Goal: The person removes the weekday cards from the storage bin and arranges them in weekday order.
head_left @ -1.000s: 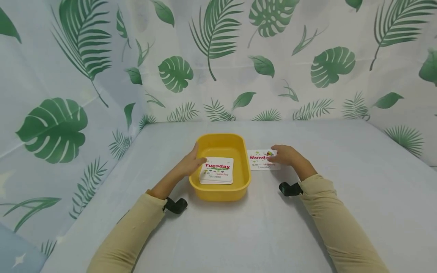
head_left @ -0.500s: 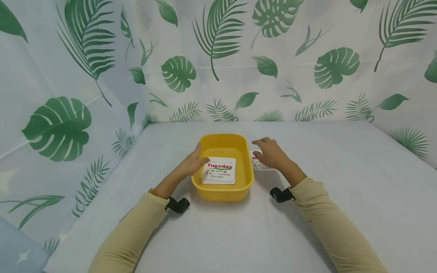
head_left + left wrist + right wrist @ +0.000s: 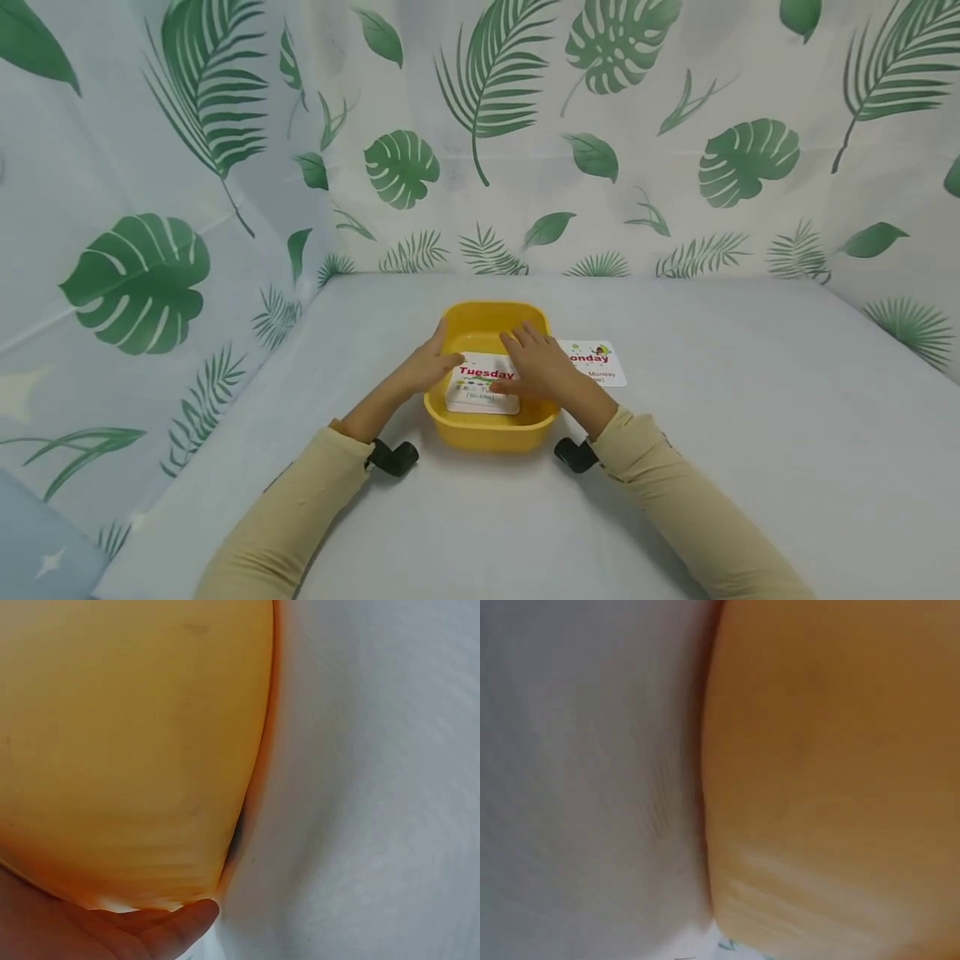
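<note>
A yellow plastic bin (image 3: 491,439) stands on the table, holding a stack of white flash cards (image 3: 480,402) with "Tuesday" on top. My left hand (image 3: 426,367) grips the bin's left side, thumb over the rim; in the left wrist view its fingers (image 3: 176,934) lie along the outer wall. Reaching over the bin's right rim, my right hand (image 3: 546,368) has its fingers spread above the inside, thumb overlapping the Tuesday card's right edge. Just right of the bin lies a "Monday" card (image 3: 606,364), its left part hidden behind the right hand. The right wrist view shows only the bin's outer wall (image 3: 817,765).
A pale cloth covers the table (image 3: 480,525). Leaf-printed curtains (image 3: 525,167) rise behind it and along both sides. A black wrist camera (image 3: 393,458) sits below the left hand, another camera (image 3: 576,456) below the right.
My right hand has moved left, off the Monday card and over the bin, leaving that card on the table. My left hand keeps its hold on the bin.
</note>
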Demonstrator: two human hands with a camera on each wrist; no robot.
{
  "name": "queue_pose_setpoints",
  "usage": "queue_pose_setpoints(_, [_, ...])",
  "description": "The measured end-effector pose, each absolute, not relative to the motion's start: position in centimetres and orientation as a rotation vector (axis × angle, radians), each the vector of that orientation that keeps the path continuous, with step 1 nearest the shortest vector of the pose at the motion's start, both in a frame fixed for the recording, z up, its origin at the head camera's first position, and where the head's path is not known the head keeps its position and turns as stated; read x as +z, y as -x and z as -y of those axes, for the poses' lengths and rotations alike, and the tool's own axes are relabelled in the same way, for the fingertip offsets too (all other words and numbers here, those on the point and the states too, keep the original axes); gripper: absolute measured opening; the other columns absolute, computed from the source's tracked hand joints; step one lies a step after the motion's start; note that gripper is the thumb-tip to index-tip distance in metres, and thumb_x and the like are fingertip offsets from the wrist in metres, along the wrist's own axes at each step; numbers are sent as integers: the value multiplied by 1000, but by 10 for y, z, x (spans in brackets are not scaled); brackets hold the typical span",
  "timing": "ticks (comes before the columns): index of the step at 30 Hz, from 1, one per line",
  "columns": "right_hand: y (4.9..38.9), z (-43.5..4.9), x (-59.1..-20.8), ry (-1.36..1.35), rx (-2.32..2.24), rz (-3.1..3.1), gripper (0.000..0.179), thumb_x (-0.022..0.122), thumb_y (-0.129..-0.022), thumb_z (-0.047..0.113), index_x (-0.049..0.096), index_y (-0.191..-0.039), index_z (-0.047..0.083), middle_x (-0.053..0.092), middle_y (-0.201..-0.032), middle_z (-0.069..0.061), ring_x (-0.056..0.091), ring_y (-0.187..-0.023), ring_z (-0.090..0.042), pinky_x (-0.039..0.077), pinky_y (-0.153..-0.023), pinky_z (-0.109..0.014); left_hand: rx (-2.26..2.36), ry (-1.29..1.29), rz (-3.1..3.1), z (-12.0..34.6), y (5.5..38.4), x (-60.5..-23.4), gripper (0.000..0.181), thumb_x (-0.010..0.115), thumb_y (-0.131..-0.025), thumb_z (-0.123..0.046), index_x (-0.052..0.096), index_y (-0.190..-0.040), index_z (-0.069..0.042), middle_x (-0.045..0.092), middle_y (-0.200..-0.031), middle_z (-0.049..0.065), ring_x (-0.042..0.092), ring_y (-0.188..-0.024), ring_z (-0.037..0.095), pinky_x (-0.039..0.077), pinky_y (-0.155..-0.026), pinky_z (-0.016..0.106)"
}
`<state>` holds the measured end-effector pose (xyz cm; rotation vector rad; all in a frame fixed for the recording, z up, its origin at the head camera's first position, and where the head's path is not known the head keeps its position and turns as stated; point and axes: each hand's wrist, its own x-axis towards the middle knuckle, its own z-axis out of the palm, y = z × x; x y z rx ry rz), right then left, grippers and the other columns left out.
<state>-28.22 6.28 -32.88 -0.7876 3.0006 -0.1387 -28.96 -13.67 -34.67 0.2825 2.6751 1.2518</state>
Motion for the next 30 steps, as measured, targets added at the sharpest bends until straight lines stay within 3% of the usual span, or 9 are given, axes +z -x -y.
queue_pose_setpoints(7, [285, -57, -327, 700, 210, -2945, 93, 56, -77, 60, 23, -145, 4, 28, -147, -20, 20, -138, -35, 16, -111, -50, 1242, -309, -2704, 136, 290, -341, 77, 45, -92, -24, -8, -146, -8, 4, -154, 12, 12, -140, 28, 11, -114, 42])
queue_pose_setpoints(15, [286, -54, -326, 658, 212, -2864, 92, 60, -75, 58, 26, -144, 9, 51, -133, -13, 46, -124, -29, 11, -112, -51, 1250, -280, -2680, 135, 291, -346, 77, 44, -92, -24, -9, -146, -10, 4, -154, 11, 11, -141, 28, 11, -113, 43])
queue_pose_setpoints(21, [286, -54, -327, 655, 175, -2844, 93, 62, -74, 58, 25, -145, 11, 39, -143, -13, 37, -131, -29, 8, -112, -51, 1271, -292, -2671, 136, 290, -350, 77, 44, -92, -24, -8, -147, -9, 3, -154, 11, 10, -141, 27, 11, -114, 43])
queue_pose_setpoints(26, [289, -52, -326, 644, 115, -2803, 95, 66, -70, 57, 26, -145, 16, 43, -141, -7, 40, -130, -24, 3, -112, -51, 1273, -316, -2680, 138, 289, -349, 78, 44, -91, -23, -8, -146, -8, 3, -154, 12, 10, -141, 27, 10, -114, 42])
queue_pose_setpoints(30, [291, -53, -326, 673, 118, -2800, 95, 68, -66, 58, 31, -143, 17, 44, -140, -8, 40, -128, -24, 7, -111, -53, 1269, -325, -2684, 137, 288, -349, 78, 45, -91, -25, -8, -146, -9, 4, -154, 13, 12, -140, 28, 11, -114, 43])
